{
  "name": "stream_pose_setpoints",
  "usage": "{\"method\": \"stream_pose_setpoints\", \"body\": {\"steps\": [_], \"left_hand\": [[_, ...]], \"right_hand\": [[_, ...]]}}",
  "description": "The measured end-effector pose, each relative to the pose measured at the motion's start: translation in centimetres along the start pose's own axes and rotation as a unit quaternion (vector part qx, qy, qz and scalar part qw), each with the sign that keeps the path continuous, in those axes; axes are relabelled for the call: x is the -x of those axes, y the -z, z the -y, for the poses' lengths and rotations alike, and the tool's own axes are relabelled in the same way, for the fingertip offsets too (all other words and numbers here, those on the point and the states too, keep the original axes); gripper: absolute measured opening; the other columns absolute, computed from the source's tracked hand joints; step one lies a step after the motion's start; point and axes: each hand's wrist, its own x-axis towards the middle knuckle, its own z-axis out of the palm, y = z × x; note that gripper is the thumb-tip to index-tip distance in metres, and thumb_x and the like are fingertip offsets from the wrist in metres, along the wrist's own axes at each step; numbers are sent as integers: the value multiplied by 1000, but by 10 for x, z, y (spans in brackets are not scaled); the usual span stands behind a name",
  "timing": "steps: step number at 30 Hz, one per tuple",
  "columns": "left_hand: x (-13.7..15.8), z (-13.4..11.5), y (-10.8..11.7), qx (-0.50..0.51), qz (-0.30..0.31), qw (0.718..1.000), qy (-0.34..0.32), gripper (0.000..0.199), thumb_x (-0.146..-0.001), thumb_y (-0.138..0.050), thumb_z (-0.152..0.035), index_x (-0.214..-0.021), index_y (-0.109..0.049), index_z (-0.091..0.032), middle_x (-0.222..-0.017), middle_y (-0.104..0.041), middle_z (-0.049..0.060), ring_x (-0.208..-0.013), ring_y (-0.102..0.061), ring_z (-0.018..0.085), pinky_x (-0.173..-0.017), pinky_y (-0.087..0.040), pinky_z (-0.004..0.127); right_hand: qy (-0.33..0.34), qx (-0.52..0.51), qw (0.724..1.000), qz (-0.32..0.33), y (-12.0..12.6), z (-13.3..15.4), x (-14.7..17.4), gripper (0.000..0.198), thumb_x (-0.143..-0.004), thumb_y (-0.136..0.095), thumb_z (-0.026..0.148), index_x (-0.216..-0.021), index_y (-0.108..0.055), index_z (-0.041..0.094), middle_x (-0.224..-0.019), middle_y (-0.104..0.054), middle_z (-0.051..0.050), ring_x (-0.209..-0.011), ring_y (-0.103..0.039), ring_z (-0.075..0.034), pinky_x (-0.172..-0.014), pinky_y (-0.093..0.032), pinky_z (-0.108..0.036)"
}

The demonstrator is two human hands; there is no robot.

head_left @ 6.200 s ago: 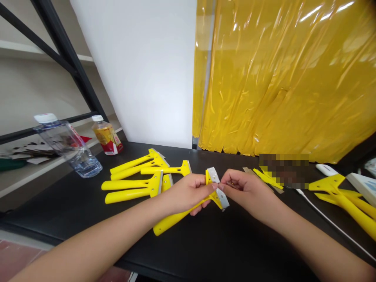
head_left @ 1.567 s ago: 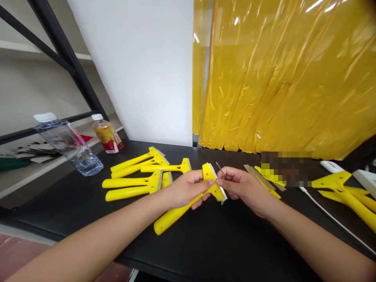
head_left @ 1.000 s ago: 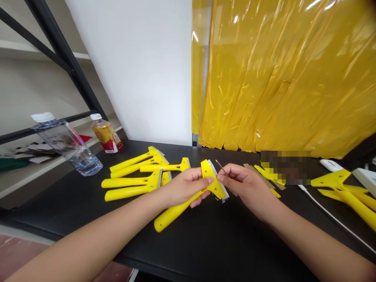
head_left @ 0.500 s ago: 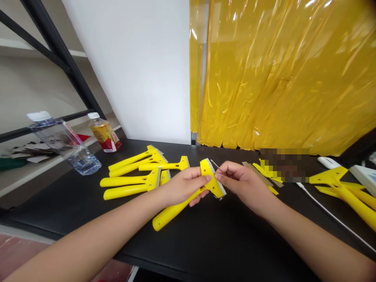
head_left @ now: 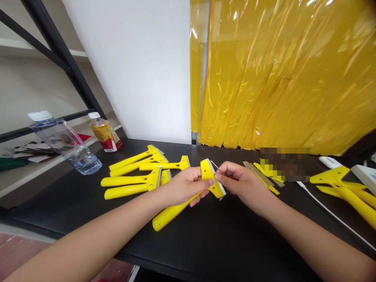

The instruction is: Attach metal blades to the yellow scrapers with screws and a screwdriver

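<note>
My left hand [head_left: 189, 184] is closed around the head end of a yellow scraper [head_left: 170, 217], its thumb pressed on the plastic head. The handle slants down to the left, and a metal blade edge faces right. My right hand [head_left: 239, 178] pinches a thin metal rod [head_left: 216, 165] close beside that blade edge; the rod's other end is hidden by the fingers. Several more yellow scrapers [head_left: 126, 192] with metal edges lie to the left of my hands.
On the black table [head_left: 235, 243], yellow and brown strips [head_left: 261, 176] lie behind my right hand. Yellow scraper handles [head_left: 337, 182] and a white cable [head_left: 326, 215] are at the right. A clear bottle [head_left: 67, 141] and a red-labelled bottle [head_left: 105, 133] stand at the left.
My left thumb has slid slightly to the right across the scraper head. Both hands keep their grips, and the rest looks almost the same.
</note>
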Motion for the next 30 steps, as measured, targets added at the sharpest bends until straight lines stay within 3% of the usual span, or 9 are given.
{"method": "stream_pose_setpoints", "body": {"steps": [8,11,15,17,21,24,26,27,30], "left_hand": [[0,0,-1,-13,-7,1000,5,30,-99,-59,-46,-85,-54,-19,-67,-59,-5,-41,-51,6,-40,-35,18],[0,-2,0,-28,-13,999,10,30,-99,-57,-44,-83,-52,-20,-66,-58,-5,-41,-51,7,-40,-35,19],[7,-11,0,-161,-66,984,-24,31,-103,-50,-43,-80,-50,-21,-67,-54,-6,-46,-52,10,-46,-37,23],[12,-17,-3,-331,-122,933,-68,28,-104,-48,-40,-83,-53,-21,-68,-56,-4,-54,-56,13,-50,-36,25],[19,-24,-15,-622,-148,759,-120,16,-104,-47,-29,-101,-61,-20,-82,-68,3,-62,-64,21,-51,-32,30],[20,-23,-20,-689,-139,699,-132,18,-102,-46,-19,-109,-62,-19,-91,-70,6,-63,-65,23,-51,-35,31],[20,-22,-18,-674,-165,708,-130,17,-103,-47,-22,-109,-62,-19,-95,-70,8,-67,-67,23,-55,-40,31],[19,-22,-16,-640,-188,733,-130,16,-103,-49,-28,-110,-62,-20,-98,-70,9,-72,-68,23,-59,-43,32],[16,-24,-9,-389,-273,869,-139,33,-97,-66,-46,-119,-55,-24,-109,-69,7,-80,-70,21,-69,-50,31]], "right_hand": [[-5,10,1000,3,-1,0,0,25,-95,-67,44,-86,-63,22,-71,-51,6,-59,-37,-9,-56,-31,-26],[6,19,1000,4,-1,2,0,25,-95,-67,45,-88,-64,21,-75,-57,4,-64,-44,-11,-61,-36,-27],[41,57,994,-89,-3,15,7,31,-95,-67,51,-84,-63,22,-74,-54,3,-69,-46,-13,-62,-37,-27],[36,71,992,-102,-6,24,13,40,-94,-67,57,-77,-60,21,-69,-47,4,-65,-41,-12,-57,-33,-27],[-33,24,998,-52,-18,37,24,52,-88,-70,66,-69,-55,20,-63,-39,5,-59,-33,-10,-51,-26,-26],[-81,-51,993,-64,-27,34,26,54,-85,-74,65,-68,-49,21,-61,-32,7,-56,-23,-9,-49,-19,-26],[-82,-96,989,-74,-27,27,24,49,-87,-74,61,-72,-50,21,-63,-32,8,-56,-22,-9,-48,-18,-26],[-77,-116,987,-80,-25,24,22,46,-88,-75,58,-74,-51,21,-63,-32,8,-56,-22,-9,-48,-18,-26],[-44,-168,981,-88,-16,13,14,39,-89,-76,50,-77,-51,22,-61,-32,9,-54,-22,-9,-48,-17,-26]]}}
